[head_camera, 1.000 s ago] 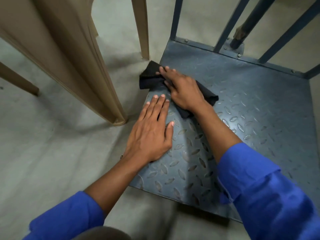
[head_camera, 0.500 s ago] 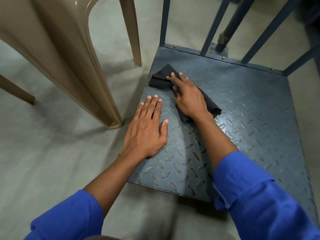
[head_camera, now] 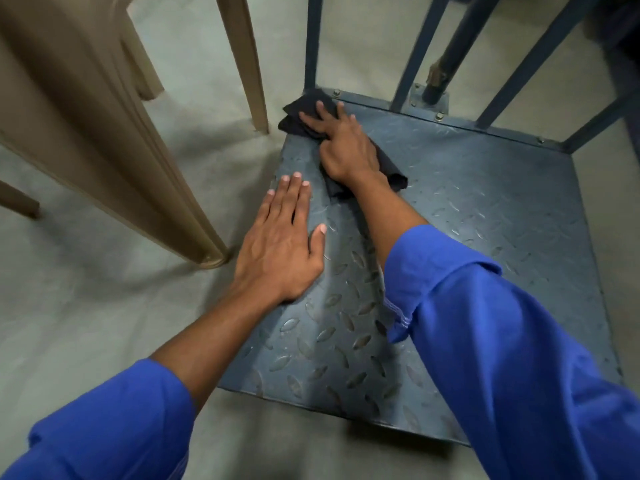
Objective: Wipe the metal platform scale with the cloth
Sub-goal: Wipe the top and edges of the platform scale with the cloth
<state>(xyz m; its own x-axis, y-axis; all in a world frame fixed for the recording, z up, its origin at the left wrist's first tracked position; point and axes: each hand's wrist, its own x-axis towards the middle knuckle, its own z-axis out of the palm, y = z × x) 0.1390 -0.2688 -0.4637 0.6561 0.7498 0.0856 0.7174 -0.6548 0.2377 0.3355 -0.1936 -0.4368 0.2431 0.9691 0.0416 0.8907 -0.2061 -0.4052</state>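
The metal platform scale (head_camera: 485, 237) is a blue-grey plate with a raised tread pattern, lying low on the floor. A black cloth (head_camera: 301, 112) is spread at its far left corner. My right hand (head_camera: 343, 143) presses flat on the cloth with straight fingers pointing toward that corner; part of the cloth sticks out behind my wrist. My left hand (head_camera: 280, 244) rests flat on the plate's left edge, fingers straight, holding nothing.
A tan plastic chair stands to the left, with one leg (head_camera: 194, 216) close to my left hand and another leg (head_camera: 246, 64) near the cloth. Blue metal rails (head_camera: 412, 50) rise along the platform's far edge. Grey concrete floor (head_camera: 86, 323) surrounds the scale.
My right hand has pushed the cloth farther away, up into the platform's far left corner. My left hand has stayed flat on the left edge.
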